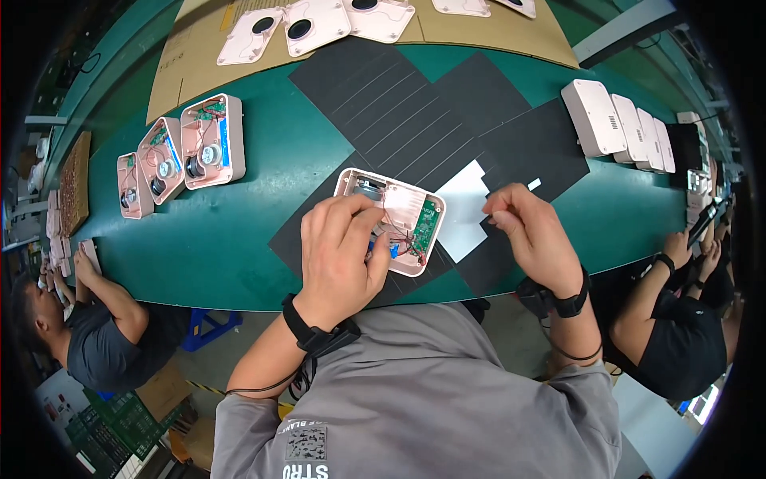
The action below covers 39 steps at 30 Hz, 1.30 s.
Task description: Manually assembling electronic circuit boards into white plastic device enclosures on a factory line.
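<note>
An open pink plastic housing [431, 231] lies tilted on black sheets in front of me. Inside it I see a green circuit board [426, 225], thin wires and a dark round part [369, 188]. My left hand [339, 251] is over the housing's left side, its bent fingers and thumb reaching inside and covering part of the contents. To the right, my right hand [533, 235] is pinched above the edge of a white backing sheet [463, 211]; anything between its fingertips is too small to make out. A small white piece [535, 184] lies just beyond it.
Black slit sheets [391, 104] spread over the green table [271, 176]. Open pink housings [214, 144] with electronics stand at left, closed ones [594, 120] at right. Pink panels [317, 25] lie on cardboard [203, 56] at the back. People work at both sides.
</note>
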Motion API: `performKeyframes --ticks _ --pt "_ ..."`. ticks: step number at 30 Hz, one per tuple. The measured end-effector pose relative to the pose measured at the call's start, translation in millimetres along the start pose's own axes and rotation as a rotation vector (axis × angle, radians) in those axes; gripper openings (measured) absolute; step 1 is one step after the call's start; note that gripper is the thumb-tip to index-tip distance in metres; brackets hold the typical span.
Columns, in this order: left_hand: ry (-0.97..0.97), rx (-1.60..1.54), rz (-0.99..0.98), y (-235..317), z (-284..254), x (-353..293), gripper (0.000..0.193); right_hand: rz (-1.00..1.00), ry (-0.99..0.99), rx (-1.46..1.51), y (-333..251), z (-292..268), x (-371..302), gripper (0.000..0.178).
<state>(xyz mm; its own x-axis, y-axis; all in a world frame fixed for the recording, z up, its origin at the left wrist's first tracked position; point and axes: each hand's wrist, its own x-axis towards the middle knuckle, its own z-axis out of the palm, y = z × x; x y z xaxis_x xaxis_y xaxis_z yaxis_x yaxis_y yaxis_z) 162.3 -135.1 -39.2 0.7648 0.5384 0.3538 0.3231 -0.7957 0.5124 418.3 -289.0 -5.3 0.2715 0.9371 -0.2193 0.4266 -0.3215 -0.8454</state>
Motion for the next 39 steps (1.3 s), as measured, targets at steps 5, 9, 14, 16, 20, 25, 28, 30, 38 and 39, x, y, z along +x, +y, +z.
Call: performKeyframes --ticks 5,9,14,16,20,25,28,30,38,39 --pt "-0.003 -0.001 0.043 -5 7 2 0.024 -0.179 0.024 -0.010 -28 41 21 0.001" --pt "-0.028 -0.033 0.106 -12 6 8 0.021 -0.222 -0.013 -0.136 -29 49 13 0.004" --pt "-0.199 -0.126 0.200 -29 -10 14 0.020 -0.092 0.008 0.262 -28 75 -16 0.007" --pt "-0.223 -0.131 0.183 -21 -19 10 0.019 -0.061 -0.023 0.356 -31 85 -25 0.007" --pt "-0.233 -0.159 0.103 -4 -26 -1 0.019 0.011 -0.097 0.578 -33 85 -25 0.006" --pt "-0.151 -0.203 -0.015 2 -19 -12 0.020 -0.292 -0.063 0.259 -59 63 6 0.007" --pt "-0.123 -0.213 -0.026 0 -16 -16 0.019 -0.509 -0.049 0.009 -65 69 21 0.010" --pt "-0.086 -0.233 -0.034 -2 -17 -18 0.017 -0.616 -0.085 -0.091 -65 75 27 0.013" --pt "-0.024 -0.255 -0.098 4 -11 -30 0.011 -0.535 -0.186 -0.133 -58 69 29 0.012" --pt "-0.022 -0.244 -0.101 2 -13 -31 0.011 -0.545 -0.188 -0.126 -57 71 32 0.012"
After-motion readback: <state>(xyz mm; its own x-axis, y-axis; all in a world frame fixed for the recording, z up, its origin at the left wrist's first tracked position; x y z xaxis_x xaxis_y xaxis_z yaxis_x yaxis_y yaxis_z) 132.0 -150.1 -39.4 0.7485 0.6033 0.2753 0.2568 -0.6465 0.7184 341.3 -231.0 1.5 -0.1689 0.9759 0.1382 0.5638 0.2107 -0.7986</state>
